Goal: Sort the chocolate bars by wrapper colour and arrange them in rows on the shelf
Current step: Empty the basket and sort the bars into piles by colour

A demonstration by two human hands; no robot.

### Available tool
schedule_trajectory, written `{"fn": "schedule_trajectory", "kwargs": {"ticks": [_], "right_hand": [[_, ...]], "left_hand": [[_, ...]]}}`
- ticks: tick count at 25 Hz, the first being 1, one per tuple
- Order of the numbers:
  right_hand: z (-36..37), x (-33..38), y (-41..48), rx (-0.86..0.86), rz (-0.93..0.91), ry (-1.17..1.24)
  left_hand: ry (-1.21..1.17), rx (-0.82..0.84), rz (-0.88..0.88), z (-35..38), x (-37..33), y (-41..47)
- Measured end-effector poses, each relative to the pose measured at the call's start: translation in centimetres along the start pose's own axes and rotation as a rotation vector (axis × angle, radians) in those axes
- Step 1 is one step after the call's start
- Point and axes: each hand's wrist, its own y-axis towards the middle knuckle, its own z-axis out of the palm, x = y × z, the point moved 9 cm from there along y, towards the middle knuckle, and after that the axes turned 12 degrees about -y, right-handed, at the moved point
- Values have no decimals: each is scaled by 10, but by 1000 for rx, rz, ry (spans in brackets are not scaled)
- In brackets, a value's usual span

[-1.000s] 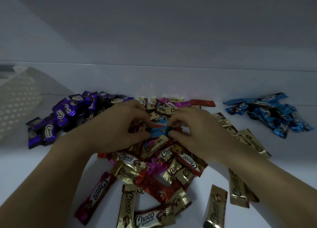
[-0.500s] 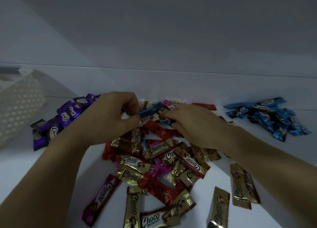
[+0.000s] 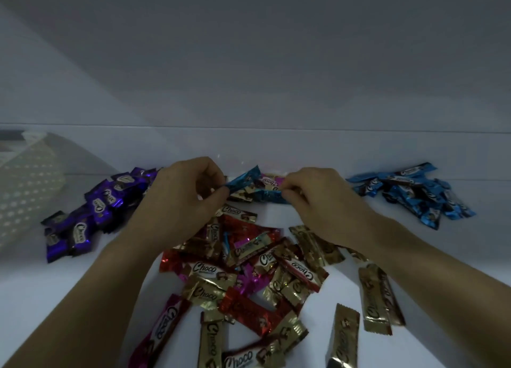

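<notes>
The person's left hand [image 3: 188,199] pinches a blue bar [image 3: 243,180] by its crimped end between thumb and forefinger, so the bar tilts up off the shelf [image 3: 33,284] towards one o'clock. The right hand [image 3: 318,199] has its fingertips closed on the end of a second blue bar [image 3: 268,195], which lies low just beside the first, with a pink bar [image 3: 272,181] tucked behind them against the back wall. Both bars sit at twelve o'clock from the mixed heap [image 3: 249,271] of gold, red and pink wrappers, which sprawls below the hands. The purple pile [image 3: 91,213] is out at ten o'clock and the blue pile [image 3: 409,190] at two o'clock, well apart from each other. A white perforated basket [image 3: 25,190] stands at nine o'clock on the far edge. These bars look very light, and the foil looks slick and crinkly, so I'd expect one to slip out of a loose grip. The flat, toothed end seal gives a fingertip something to bite on. For laying neat rows, a hold across the middle of the stiffer body would likely steer the bar better, without squeezing hard enough to snap what is inside.
</notes>
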Motion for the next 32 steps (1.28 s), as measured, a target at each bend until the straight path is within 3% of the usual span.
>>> {"fn": "schedule_trajectory", "kwargs": {"ticks": [4, 10, 14, 18, 21, 25, 29, 32], "right_hand": [[-41, -72, -32, -126, 255, 183], [-72, -195, -69, -220, 644, 121], [-68, -230, -83, -244, 745, 108], [-72, -237, -85, -294, 769, 129], [-80, -217, -78, -335, 702, 124], [-84, -138, -60, -345, 438, 125], [-55, -17, -38, -83, 24, 230], [-22, 55, -24, 130, -237, 127]], "left_hand": [[-27, 11, -21, 23, -18, 5], [131, 291, 135, 144, -95, 77], [98, 402, 108, 219, -103, 111], [103, 371, 131, 195, -102, 106], [154, 291, 144, 125, -79, 79], [129, 209, 74, 29, -46, 28], [40, 162, 100, -6, -25, -9], [112, 271, 176, 1, -17, -24]]}}
